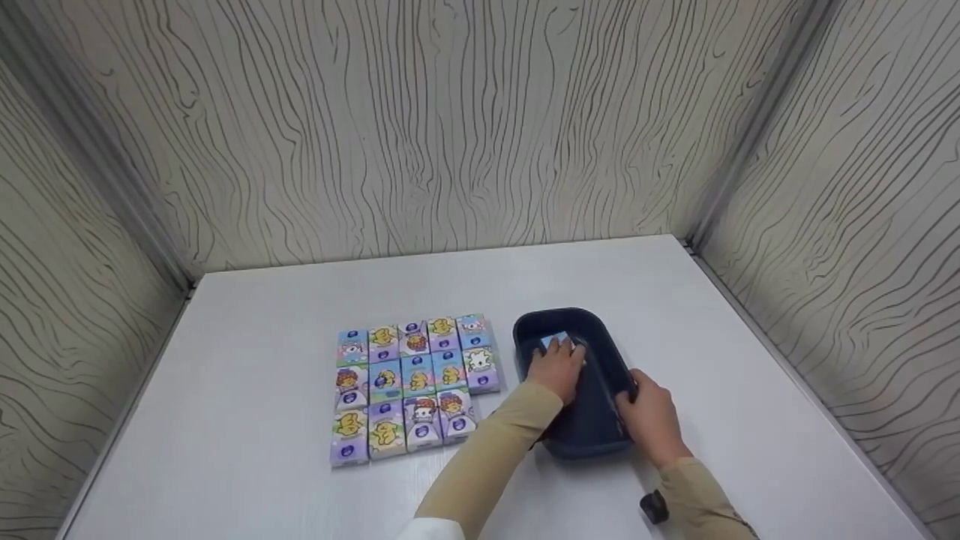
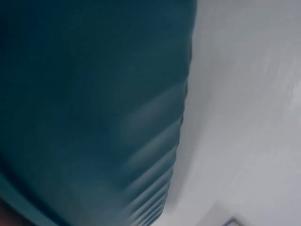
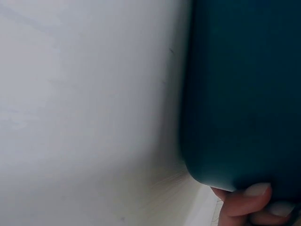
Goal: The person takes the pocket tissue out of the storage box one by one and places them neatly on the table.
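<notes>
A dark blue oblong bin (image 1: 592, 420) stands on the white table, right of the laid-out packs. My left hand (image 1: 556, 369) reaches inside it and holds a small blue-and-white pack (image 1: 556, 339) near the far end; the fingers cover most of that pack. With thumb and fingers, my right hand (image 1: 654, 416) grips the bin's right rim. The bin's ribbed outer wall (image 2: 150, 160) fills much of the left wrist view. Fingertips of the right hand (image 3: 249, 203) show at the bin's lower edge in the right wrist view.
Several small cartoon-printed packs (image 1: 417, 375) lie flat in close rows left of the bin, the nearest row shorter at its right end. A small black object (image 1: 654, 507) is beside the right sleeve. Wood-grain patterned panels (image 1: 420, 127) enclose the white table (image 1: 247, 322).
</notes>
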The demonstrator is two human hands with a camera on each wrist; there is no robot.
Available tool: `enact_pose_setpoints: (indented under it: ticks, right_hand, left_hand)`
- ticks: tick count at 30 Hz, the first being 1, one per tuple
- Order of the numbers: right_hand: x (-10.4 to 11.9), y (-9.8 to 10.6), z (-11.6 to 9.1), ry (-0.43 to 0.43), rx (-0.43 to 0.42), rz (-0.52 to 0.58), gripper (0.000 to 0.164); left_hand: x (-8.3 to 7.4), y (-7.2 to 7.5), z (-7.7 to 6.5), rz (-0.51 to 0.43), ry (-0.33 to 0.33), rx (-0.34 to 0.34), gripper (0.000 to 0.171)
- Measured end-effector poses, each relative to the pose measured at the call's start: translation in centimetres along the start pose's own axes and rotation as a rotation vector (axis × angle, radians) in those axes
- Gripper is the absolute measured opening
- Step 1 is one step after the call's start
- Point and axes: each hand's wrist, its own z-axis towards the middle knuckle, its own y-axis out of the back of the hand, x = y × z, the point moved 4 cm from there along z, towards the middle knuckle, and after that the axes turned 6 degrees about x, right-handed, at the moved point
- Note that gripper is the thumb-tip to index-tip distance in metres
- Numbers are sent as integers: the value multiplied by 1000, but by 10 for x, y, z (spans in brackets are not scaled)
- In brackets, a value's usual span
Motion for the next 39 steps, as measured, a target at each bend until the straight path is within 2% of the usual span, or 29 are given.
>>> enact_pose_setpoints:
  ticks: [4, 7, 11, 19, 27, 33, 35, 39]
  right_hand:
    - [0, 0, 0, 3, -10, -6, 33]
    - [1, 1, 0, 7, -15, -4, 32]
    - [2, 0, -1, -3, 10, 3, 33]
    - [2, 0, -1, -3, 12, 0, 36]
    - [1, 0, 0, -11, 26, -9, 36]
    - [0, -2, 0, -7, 26, -15, 38]
    - [0, -1, 0, 4, 17, -17, 38]
    - [1, 1, 0, 17, 0, -30, 36]
  left_hand:
    - [-1, 1, -4, 65, -14, -26, 55]
    - [-1, 2, -7, 83, -22, -52, 39]
    - [-1, 4, -8, 50, -23, -71, 18]
    - [1, 2, -3, 47, -11, -100, 25]
    - [4, 8, -5, 28, -8, -218, 25]
    - [9, 25, -15, -111, -27, -259, 36]
    - [11, 35, -20, -160, -41, -274, 36]
    - [17, 61, -34, -223, -67, -344, 31]
